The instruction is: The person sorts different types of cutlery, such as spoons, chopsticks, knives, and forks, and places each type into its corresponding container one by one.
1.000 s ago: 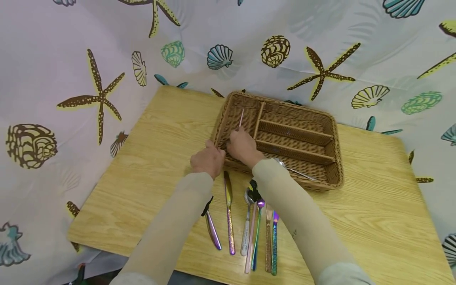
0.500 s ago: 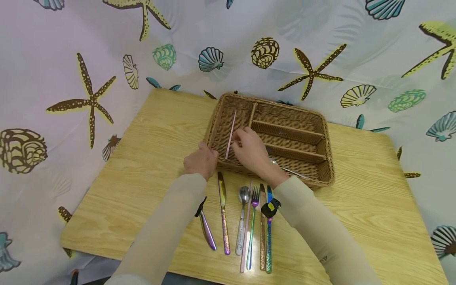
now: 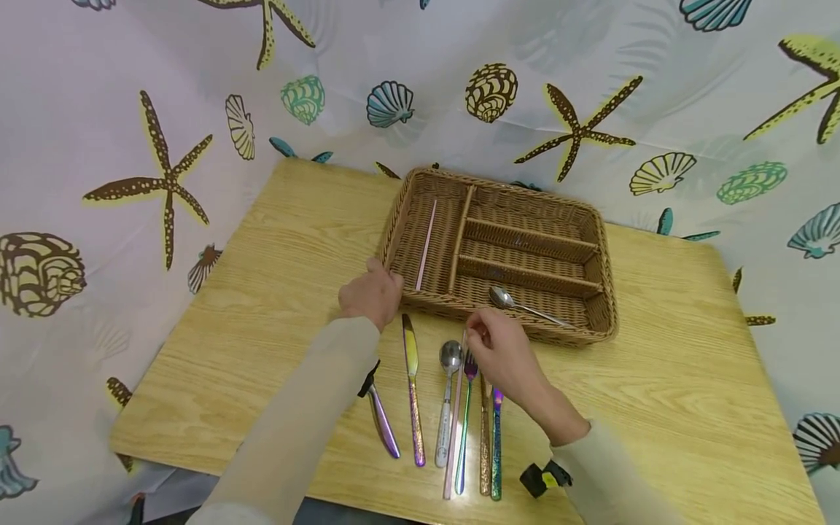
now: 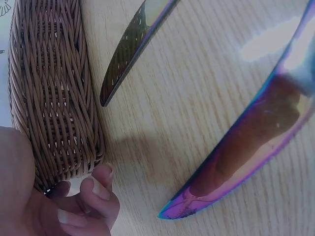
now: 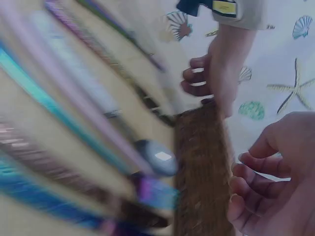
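Note:
My left hand grips the front left corner of a wicker cutlery basket, its fingers curled at the corner in the left wrist view. A pink chopstick lies lengthwise in the basket's left compartment. My right hand, fingers loosely bent and holding nothing, hovers just in front of the basket. Below it are the upper ends of a second pink chopstick and a rainbow fork. A white-handled spoon rests left of that chopstick. In the right wrist view the cutlery is blurred by motion.
Two knives with a brown handle and a blue-green handle lie right of the fork. Further left are a gold-bladed knife and a purple-handled piece. Another spoon occupies the basket's front compartment. A shell-print cloth hangs behind.
My right hand has let go of the pink chopstick in the left compartment and moved back and right, out of the basket to above the cutlery. The left hand stays at the corner.

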{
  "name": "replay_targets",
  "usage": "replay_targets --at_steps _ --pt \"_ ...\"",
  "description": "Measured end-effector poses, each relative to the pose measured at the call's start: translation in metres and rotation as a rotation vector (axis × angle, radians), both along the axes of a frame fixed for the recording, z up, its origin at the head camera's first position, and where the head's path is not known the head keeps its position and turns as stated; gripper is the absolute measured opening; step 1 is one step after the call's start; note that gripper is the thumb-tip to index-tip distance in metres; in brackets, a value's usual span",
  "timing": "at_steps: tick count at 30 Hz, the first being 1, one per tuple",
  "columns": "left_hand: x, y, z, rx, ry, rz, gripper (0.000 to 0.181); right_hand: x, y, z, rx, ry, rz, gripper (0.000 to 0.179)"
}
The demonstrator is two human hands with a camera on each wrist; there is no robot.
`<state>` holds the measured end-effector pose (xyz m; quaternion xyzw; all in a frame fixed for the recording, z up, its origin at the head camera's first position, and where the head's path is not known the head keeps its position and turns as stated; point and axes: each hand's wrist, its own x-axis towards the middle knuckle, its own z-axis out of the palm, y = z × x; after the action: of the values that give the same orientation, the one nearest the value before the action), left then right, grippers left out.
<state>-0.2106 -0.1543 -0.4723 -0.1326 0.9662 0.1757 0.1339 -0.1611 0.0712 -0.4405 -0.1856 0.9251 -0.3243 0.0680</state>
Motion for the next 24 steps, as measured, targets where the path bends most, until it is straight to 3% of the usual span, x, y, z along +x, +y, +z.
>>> replay_targets --at_steps 5,9,16,20,24 --pt "0.0 0.001 0.002 0.023 0.006 0.002 0.048 0.022 0.029 -0.018 0.069 -0.144 -0.065 0.01" --pt "0.001 0.0 0.002 0.036 -0.01 0.002 0.051 0.04 0.045 -0.031 0.165 -0.213 -0.06 0.016" --pt "0.002 0.001 0.006 0.021 0.0 -0.007 0.042 0.066 0.06 -0.043 0.252 -0.252 -0.109 0.012" --pt "0.003 0.001 0.007 0.005 -0.004 -0.014 0.044 0.071 0.06 -0.044 0.265 -0.271 -0.13 0.013" --pt "0.003 0.003 0.007 -0.014 -0.014 -0.023 0.043 0.074 0.057 -0.043 0.351 -0.277 -0.124 0.017"
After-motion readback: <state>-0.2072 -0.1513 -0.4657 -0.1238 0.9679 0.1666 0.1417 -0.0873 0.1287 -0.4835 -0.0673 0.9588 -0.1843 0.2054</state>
